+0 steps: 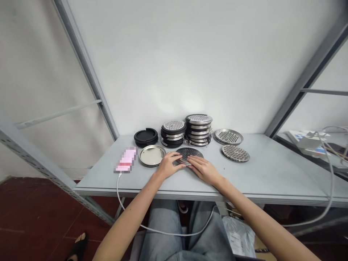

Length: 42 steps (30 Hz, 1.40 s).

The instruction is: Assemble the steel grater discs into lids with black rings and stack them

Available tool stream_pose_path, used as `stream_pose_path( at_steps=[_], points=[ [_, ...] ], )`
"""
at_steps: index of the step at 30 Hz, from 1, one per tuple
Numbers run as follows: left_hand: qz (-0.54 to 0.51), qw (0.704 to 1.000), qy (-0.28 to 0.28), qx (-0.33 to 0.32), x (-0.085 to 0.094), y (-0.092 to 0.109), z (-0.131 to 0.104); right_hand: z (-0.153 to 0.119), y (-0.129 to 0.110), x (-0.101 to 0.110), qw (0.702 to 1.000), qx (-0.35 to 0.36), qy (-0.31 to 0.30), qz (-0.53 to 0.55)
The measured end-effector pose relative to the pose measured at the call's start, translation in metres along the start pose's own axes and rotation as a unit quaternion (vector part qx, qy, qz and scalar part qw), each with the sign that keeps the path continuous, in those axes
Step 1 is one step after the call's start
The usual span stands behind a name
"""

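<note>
A round dark disc with a slotted metal plate [189, 152] lies on the table in front of me. My left hand [169, 165] grips its left rim, fingers on top and thumb at the near edge. My right hand [204, 169] holds it from the right, its fingers laid together over the plate and its thumb low at the near rim. The palms hide part of the disc's near side. Just left of my left hand rests a shallow, shiny metal dish [152, 155].
Black round bases [146, 137] sit at the back left. Beside them stand a shorter disc stack [174, 133] and a taller one [199, 129] with small chains. To the right lie a slotted tray [228, 136] and perforated plates [235, 153]. A blurred phone [126, 160] trails a white cable [168, 233] across my lap.
</note>
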<state>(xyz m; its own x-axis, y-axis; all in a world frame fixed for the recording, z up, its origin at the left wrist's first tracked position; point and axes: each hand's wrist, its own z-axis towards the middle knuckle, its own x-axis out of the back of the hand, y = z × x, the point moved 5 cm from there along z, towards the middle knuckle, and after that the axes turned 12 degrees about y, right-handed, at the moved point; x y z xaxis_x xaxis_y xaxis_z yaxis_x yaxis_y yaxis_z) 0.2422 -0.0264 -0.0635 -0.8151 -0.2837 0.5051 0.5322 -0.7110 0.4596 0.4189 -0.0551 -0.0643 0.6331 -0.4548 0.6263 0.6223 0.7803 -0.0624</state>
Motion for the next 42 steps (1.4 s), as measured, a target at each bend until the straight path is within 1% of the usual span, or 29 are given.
stream_pose_path(
  at_steps=[8,14,16,20,23,26,30,33,38,42],
  points=[
    [0.04,0.999,-0.003,-0.029,0.0,0.004,0.0,0.0,-0.002,0.0,1.0,0.001,-0.014,-0.008],
    [0.056,0.998,-0.018,-0.031,-0.002,0.005,-0.002,-0.001,-0.001,-0.001,1.0,-0.005,-0.007,-0.002],
    [0.052,0.998,-0.011,-0.025,-0.001,0.004,-0.001,-0.001,0.0,-0.001,1.0,-0.003,0.0,-0.003],
    [0.029,0.999,0.024,0.023,0.0,0.0,0.0,0.0,0.001,0.001,0.999,-0.021,0.033,-0.005],
    [0.01,0.996,0.015,0.087,-0.003,-0.005,0.0,0.002,0.0,0.002,0.997,-0.038,0.062,0.0],
    [0.002,0.988,0.009,0.156,-0.005,-0.009,-0.001,0.004,-0.003,0.004,0.996,-0.033,0.087,0.01],
    [-0.041,0.974,0.011,0.22,-0.006,-0.012,-0.003,0.002,-0.007,0.006,0.993,-0.033,0.115,0.017],
    [-0.074,0.967,0.015,0.244,-0.007,-0.016,-0.004,0.001,-0.008,0.006,0.992,-0.035,0.116,0.02],
    [-0.114,0.962,0.005,0.249,-0.012,-0.02,-0.005,0.0,-0.006,0.005,0.993,-0.036,0.106,0.025],
    [-0.135,0.956,0.023,0.259,-0.011,-0.018,-0.005,0.001,-0.005,0.004,0.994,-0.04,0.098,0.025]
  ],
)
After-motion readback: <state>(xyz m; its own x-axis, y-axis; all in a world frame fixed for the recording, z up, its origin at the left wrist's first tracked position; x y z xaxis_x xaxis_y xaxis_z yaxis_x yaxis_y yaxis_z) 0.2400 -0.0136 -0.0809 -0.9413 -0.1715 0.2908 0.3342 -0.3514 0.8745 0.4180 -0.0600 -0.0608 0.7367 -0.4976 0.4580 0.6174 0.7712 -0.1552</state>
